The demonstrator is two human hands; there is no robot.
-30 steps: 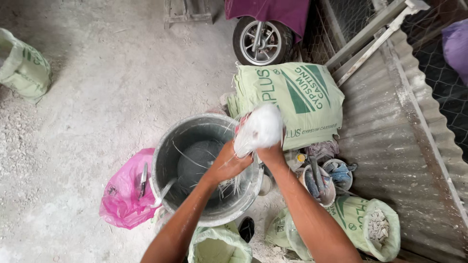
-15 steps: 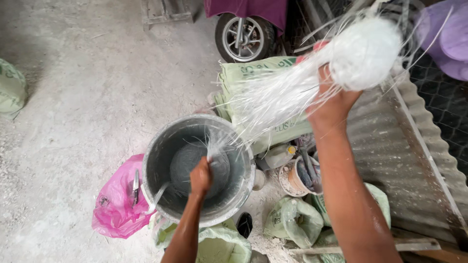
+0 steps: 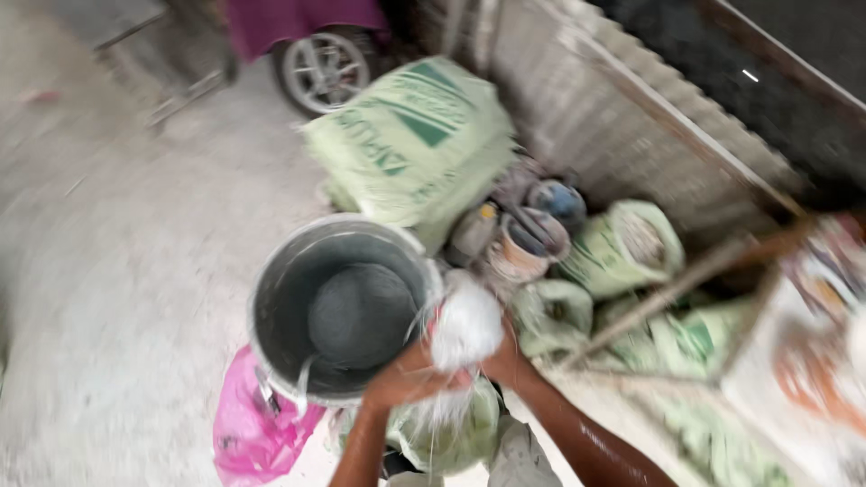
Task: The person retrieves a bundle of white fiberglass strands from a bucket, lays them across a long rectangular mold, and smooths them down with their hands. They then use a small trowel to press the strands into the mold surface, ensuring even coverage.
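1. Overhead, from a head-worn camera looking down, two bare forearms reach up from the bottom edge and meet over a white bundle of fibres (image 3: pixel 465 326); the whole picture is blurred by motion.
2. Left hand (image 3: pixel 408 379): curled closed around the lower part of the bundle, fingers wrapped under it; loose pale strands hang down below the grip.
3. Right hand (image 3: pixel 508 361): pressed against the right side of the same bundle and closed on it; its fingers are mostly hidden behind the fibres, so how tightly it grips cannot be told.
4. Bundle position: held in the air just beside the right rim of a grey metal bucket (image 3: pixel 280 307); it overlaps the rim edge in this view; whether it touches the bucket cannot be told.
5. Bucket: round, upright on the ground, dark grey inside; what it holds is too blurred to tell.
6. Below and left of the bucket, touching its base, lies a crumpled pink plastic bag (image 3: pixel 248 433).
7. Above the bucket rests a large pale green sack (image 3: pixel 415 144) with darker green stripes; several smaller open green sacks (image 3: pixel 622 243) sit to the right.
8. Between the big sack and the smaller ones stand a few small tubs (image 3: pixel 528 243); details are blurred.
9. At the top, a wheel (image 3: pixel 320 72) shows under a magenta cover; a corrugated metal sheet (image 3: pixel 622 126) slants along the upper right; pale dusty ground (image 3: pixel 117 252) fills the left.
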